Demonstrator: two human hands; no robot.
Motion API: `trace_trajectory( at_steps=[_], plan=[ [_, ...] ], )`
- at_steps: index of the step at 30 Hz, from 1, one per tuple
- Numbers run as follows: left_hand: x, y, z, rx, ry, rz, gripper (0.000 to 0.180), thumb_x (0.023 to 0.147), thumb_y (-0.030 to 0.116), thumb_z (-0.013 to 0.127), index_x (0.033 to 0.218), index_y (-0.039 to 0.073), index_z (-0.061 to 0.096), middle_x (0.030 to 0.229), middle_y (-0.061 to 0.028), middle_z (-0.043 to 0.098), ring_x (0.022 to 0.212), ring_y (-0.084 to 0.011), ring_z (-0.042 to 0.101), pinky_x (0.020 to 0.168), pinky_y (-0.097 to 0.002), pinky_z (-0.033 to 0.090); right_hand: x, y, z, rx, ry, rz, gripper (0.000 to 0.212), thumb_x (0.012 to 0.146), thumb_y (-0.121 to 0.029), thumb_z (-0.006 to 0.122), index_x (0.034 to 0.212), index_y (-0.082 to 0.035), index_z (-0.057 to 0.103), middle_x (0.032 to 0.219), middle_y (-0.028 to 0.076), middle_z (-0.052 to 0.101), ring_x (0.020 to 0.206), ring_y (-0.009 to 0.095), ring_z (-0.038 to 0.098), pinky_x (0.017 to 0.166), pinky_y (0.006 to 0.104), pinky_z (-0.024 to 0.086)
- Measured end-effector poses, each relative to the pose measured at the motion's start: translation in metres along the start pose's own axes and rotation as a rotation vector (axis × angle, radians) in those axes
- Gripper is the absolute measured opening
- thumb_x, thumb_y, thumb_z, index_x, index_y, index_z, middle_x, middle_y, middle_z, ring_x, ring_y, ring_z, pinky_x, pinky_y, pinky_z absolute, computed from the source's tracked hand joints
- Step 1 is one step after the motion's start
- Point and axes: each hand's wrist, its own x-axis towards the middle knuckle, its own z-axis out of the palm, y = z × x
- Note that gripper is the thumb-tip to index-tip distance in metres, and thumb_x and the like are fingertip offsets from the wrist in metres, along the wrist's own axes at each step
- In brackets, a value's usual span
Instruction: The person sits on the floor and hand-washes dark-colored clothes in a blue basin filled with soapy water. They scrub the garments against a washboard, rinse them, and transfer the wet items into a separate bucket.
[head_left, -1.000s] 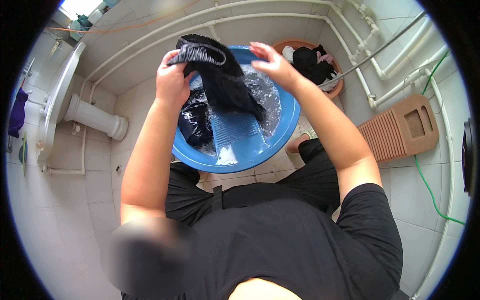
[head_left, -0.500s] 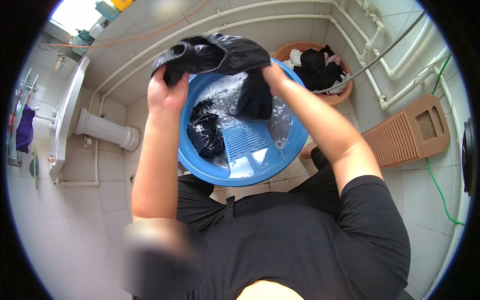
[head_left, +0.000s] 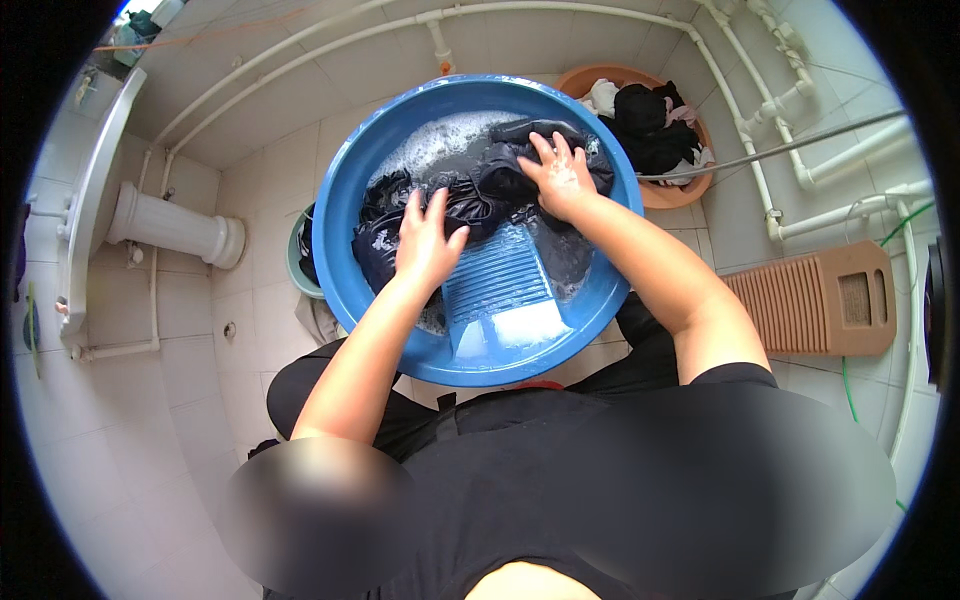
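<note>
A blue round basin (head_left: 336,240) holds foamy water, with a ribbed washboard slope (head_left: 498,275) built into its near side. Wet black clothes (head_left: 470,208) lie bunched across the water, their shapes merged so that I cannot tell one piece from another. My left hand (head_left: 428,243) is over the clothes on the left, fingers spread. On the far right of the heap rests my right hand (head_left: 560,178), fingers apart and suds on its back. Neither hand grips the cloth.
An orange-brown tub (head_left: 690,195) of black and white clothes stands behind at the right. A brown washboard (head_left: 815,300) leans by the right wall. Left of the basin sits a pale green tub (head_left: 303,268); farther left is a white pedestal sink (head_left: 170,226). A grey hose (head_left: 780,155) crosses at right.
The black garment that both hands held up above the basin is now down in the water. My hands have lowered and let go of it, their fingers spreading.
</note>
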Motion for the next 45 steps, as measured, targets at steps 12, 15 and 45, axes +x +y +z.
trace_trajectory(
  at_steps=[12, 15, 45],
  plan=[
    [0.064, -0.026, 0.051, 0.192, -0.374, -0.047, 0.053, 0.083, 0.051, 0.048, 0.133, 0.037, 0.037, 0.146, -0.0083, 0.022, 0.133, -0.0344, 0.021, 0.101, -0.0628, 0.018, 0.033, 0.002, 0.165, -0.046, -0.558, -0.238, 0.046, 0.083, -0.028, 0.045, 0.120, -0.003, 0.052, 0.137, 0.018, 0.034, 0.128, 0.036, 0.029, 0.101, 0.0463, 0.031],
    [0.071, -0.038, 0.059, 0.021, -0.332, -0.079, 0.058, 0.082, 0.052, 0.051, 0.133, 0.029, 0.038, 0.138, -0.0125, 0.036, 0.128, -0.0322, 0.032, 0.104, -0.0461, 0.025, 0.045, 0.002, 0.145, 0.082, -0.728, -0.268, 0.052, 0.082, -0.036, 0.045, 0.119, -0.002, 0.053, 0.123, 0.023, 0.048, 0.116, 0.035, 0.045, 0.095, 0.0398, 0.038],
    [-0.006, -0.023, -0.016, -1.944, -0.420, -0.366, 0.038, 0.086, 0.031, 0.052, 0.115, 0.006, 0.055, 0.116, -0.0094, 0.057, 0.109, -0.0216, 0.053, 0.094, -0.0389, 0.042, -0.026, -0.017, -0.078, 2.600, -0.341, -0.116, 0.045, 0.080, -0.024, 0.040, 0.115, 0.002, 0.051, 0.116, 0.017, 0.056, 0.111, 0.029, 0.052, 0.100, 0.0410, 0.035]
  ],
)
